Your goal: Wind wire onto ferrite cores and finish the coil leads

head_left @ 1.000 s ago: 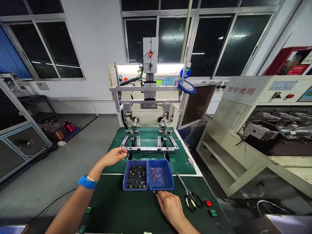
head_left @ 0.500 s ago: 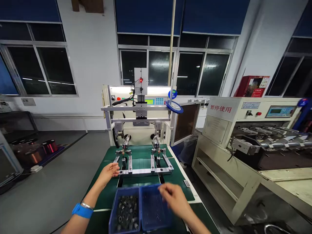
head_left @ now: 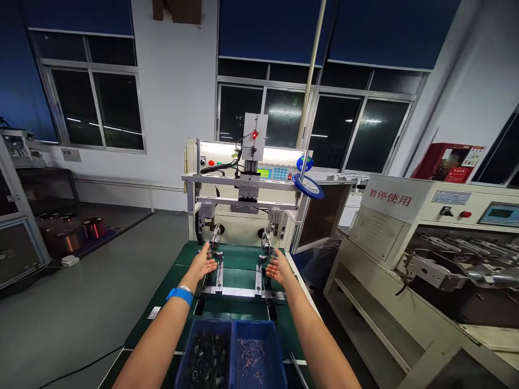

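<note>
My left hand [head_left: 203, 263] is at the left spindle [head_left: 215, 237] of the winding machine [head_left: 247, 189], fingers apart and palm turned inward. On the other side, my right hand [head_left: 279, 267] reaches beside the right spindle [head_left: 266, 242], its fingers also spread. Nothing is visibly held in either hand. Between them stands the metal fixture frame [head_left: 239, 292] on the green table top [head_left: 239, 276]. Nearer to me, a blue bin [head_left: 206, 359] holds many dark small parts, and the blue bin beside it [head_left: 255, 359] has thin copper-coloured wire scraps in it.
A second machine [head_left: 389, 216] with red lettering stands at the right. Copper and red wire spools [head_left: 94, 228] sit on the floor at the left. A blue disc [head_left: 308, 186] hangs at the machine's right side. Tweezers-like metal strips [head_left: 299, 369] lie right of the bins.
The view has shifted. Both hands have moved forward to the spindles; my right hand has left the place above the right bin, where wire scraps now show.
</note>
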The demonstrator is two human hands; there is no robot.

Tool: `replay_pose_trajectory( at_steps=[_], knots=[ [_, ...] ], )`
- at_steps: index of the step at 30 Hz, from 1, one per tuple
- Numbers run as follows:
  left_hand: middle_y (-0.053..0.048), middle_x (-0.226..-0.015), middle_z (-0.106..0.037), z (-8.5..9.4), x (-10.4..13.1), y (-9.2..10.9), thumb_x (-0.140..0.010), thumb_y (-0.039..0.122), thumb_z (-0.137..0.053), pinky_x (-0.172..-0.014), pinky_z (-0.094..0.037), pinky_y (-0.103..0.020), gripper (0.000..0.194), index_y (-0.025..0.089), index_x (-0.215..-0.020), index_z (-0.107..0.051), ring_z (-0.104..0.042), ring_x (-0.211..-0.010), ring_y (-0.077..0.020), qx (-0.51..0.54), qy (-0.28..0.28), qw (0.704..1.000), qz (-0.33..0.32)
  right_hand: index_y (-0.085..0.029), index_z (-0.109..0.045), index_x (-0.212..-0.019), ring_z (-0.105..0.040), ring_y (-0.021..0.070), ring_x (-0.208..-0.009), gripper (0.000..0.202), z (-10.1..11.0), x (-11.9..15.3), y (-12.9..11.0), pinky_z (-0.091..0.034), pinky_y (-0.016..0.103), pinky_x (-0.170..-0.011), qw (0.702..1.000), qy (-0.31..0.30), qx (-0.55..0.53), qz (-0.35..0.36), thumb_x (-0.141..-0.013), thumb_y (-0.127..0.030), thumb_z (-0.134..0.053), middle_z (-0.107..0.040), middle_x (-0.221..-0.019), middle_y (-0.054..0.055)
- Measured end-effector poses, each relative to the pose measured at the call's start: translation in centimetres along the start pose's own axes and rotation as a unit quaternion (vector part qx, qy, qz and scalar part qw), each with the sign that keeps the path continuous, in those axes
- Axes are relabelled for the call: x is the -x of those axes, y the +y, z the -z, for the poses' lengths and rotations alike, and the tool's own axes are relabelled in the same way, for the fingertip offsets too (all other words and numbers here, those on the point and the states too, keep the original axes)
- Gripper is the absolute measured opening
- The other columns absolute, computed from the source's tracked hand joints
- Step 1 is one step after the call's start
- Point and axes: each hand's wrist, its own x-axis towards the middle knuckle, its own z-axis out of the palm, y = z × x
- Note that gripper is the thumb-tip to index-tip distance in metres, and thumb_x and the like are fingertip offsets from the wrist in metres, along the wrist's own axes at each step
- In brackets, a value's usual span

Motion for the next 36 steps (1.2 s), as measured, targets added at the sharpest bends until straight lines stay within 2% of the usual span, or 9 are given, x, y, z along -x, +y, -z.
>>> replay_pose_trajectory(
  at_steps=[4,9,15,17,20,23,26,30,36],
  knots=[
    [-0.008,-0.103,-0.067,-0.2,-0.7,0.7,-0.092,0.049,-0.057,-0.066,-0.057,-0.034,0.041,0.014,-0.114,-0.060,-0.066,-0.079,-0.0174,-0.022,0.008,1.000,0.012,-0.014,-0.060,-0.112,-0.063,0.0131,-0.071,0.035,-0.8,0.0,-0.5,-0.056,0.028,-0.061,0.997,0.054,-0.030,-0.056,-0.097,-0.046,-0.052,-0.065,-0.095,0.004],
    [-0.008,-0.103,-0.067,-0.5,-1.1,1.0,-0.092,0.044,-0.059,-0.066,-0.057,-0.033,0.036,0.014,-0.112,-0.061,-0.065,-0.079,-0.0171,-0.048,0.032,0.998,0.002,-0.014,-0.060,-0.110,-0.063,0.0127,-0.073,0.027,-1.0,0.2,-2.8,-0.055,0.027,-0.062,0.996,0.063,-0.062,-0.031,-0.097,-0.038,-0.056,-0.065,-0.097,0.004],
    [-0.005,-0.094,-0.068,-1.0,-0.6,1.4,-0.092,0.040,-0.060,-0.061,-0.057,-0.030,0.030,0.013,-0.106,-0.063,-0.065,-0.072,-0.0148,-0.064,0.056,0.996,-0.019,-0.014,-0.061,-0.098,-0.055,0.0082,-0.055,0.028,0.6,4.4,-6.5,-0.048,0.021,-0.049,0.992,-0.064,-0.093,0.049,-0.098,-0.040,-0.052,-0.062,-0.077,-0.001],
    [-0.005,-0.092,-0.068,-1.2,-0.5,1.6,-0.092,0.038,-0.060,-0.060,-0.057,-0.029,0.028,0.013,-0.103,-0.064,-0.065,-0.070,-0.0141,-0.065,0.066,0.995,-0.024,-0.015,-0.061,-0.099,-0.054,0.0080,-0.050,0.031,0.8,8.4,-4.2,-0.044,0.019,-0.045,0.983,-0.148,-0.090,0.066,-0.094,-0.044,-0.053,-0.062,-0.071,-0.002],
    [-0.005,-0.093,-0.068,-1.5,-0.7,1.8,-0.092,0.035,-0.061,-0.061,-0.057,-0.030,0.026,0.012,-0.103,-0.064,-0.066,-0.072,-0.0145,-0.059,0.083,0.994,-0.027,-0.020,-0.059,-0.110,-0.054,0.0108,-0.045,0.057,0.5,15.5,2.6,-0.044,0.022,-0.041,0.959,-0.278,-0.048,0.025,-0.071,-0.061,-0.064,-0.066,-0.069,0.000],
    [-0.006,-0.092,-0.069,-1.7,-1.0,1.7,-0.092,0.035,-0.062,-0.061,-0.057,-0.029,0.025,0.012,-0.102,-0.064,-0.066,-0.071,-0.0143,-0.051,0.095,0.994,-0.030,-0.014,-0.063,-0.090,-0.054,0.0137,-0.042,0.070,-0.3,21.2,10.1,-0.042,0.025,-0.041,0.920,-0.387,0.031,-0.061,-0.059,-0.077,-0.060,-0.065,-0.062,0.005],
    [-0.005,-0.089,-0.069,-1.9,-1.0,1.8,-0.092,0.035,-0.062,-0.060,-0.057,-0.028,0.025,0.011,-0.101,-0.064,-0.065,-0.069,-0.0137,-0.050,0.104,0.993,-0.036,-0.017,-0.063,-0.076,-0.050,0.0083,-0.051,0.047,-1.4,23.6,15.1,-0.037,0.021,-0.052,0.894,-0.427,0.122,-0.066,-0.048,-0.050,-0.082,-0.060,-0.061,-0.001],
    [-0.005,-0.093,-0.068,-2.4,-0.2,2.9,-0.092,0.037,-0.061,-0.062,-0.057,-0.030,0.027,0.012,-0.102,-0.064,-0.066,-0.072,-0.0148,-0.050,0.094,0.992,-0.065,-0.020,-0.067,-0.070,-0.049,0.0094,-0.056,0.011,-2.6,23.7,17.1,-0.039,0.025,-0.063,0.882,-0.392,0.262,0.008,-0.060,-0.020,-0.072,-0.057,-0.062,-0.005],
    [-0.001,-0.076,-0.066,-0.1,4.0,3.1,-0.093,0.037,-0.059,-0.056,-0.054,-0.027,0.026,0.012,-0.091,-0.064,-0.062,-0.060,-0.0117,-0.050,0.010,0.993,-0.110,-0.028,-0.074,-0.109,-0.061,0.0221,-0.073,0.056,-0.5,24.0,14.4,-0.041,0.029,-0.071,0.836,-0.356,0.412,0.069,-0.056,-0.012,-0.075,-0.068,-0.069,-0.001]
  ],
)
